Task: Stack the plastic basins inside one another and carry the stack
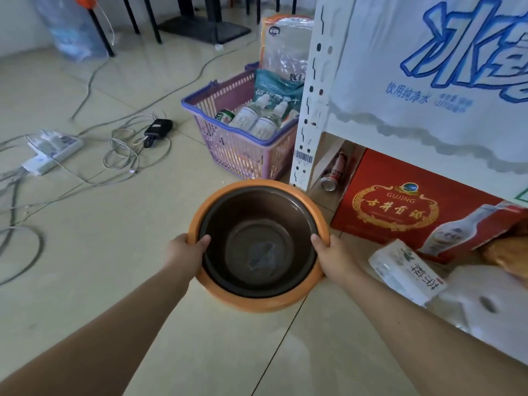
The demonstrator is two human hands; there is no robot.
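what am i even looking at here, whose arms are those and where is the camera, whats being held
There is one picture, taken by a wide-angle camera worn on a person's head, looking forward and down. That is why two bare arms reach in from the bottom: they belong to the wearer. No machine is involved.

The left hand and right hand each grip opposite sides of an orange basin, thumbs hooked over the rim. A dark brown basin sits nested inside it, so the stacking looks done.

Below is a tiled floor. On it stand a purple basket holding bottles, a power strip with tangled cables, and a red box under a white shelf frame. Whether the basins are lifted off the floor cannot be told for sure.
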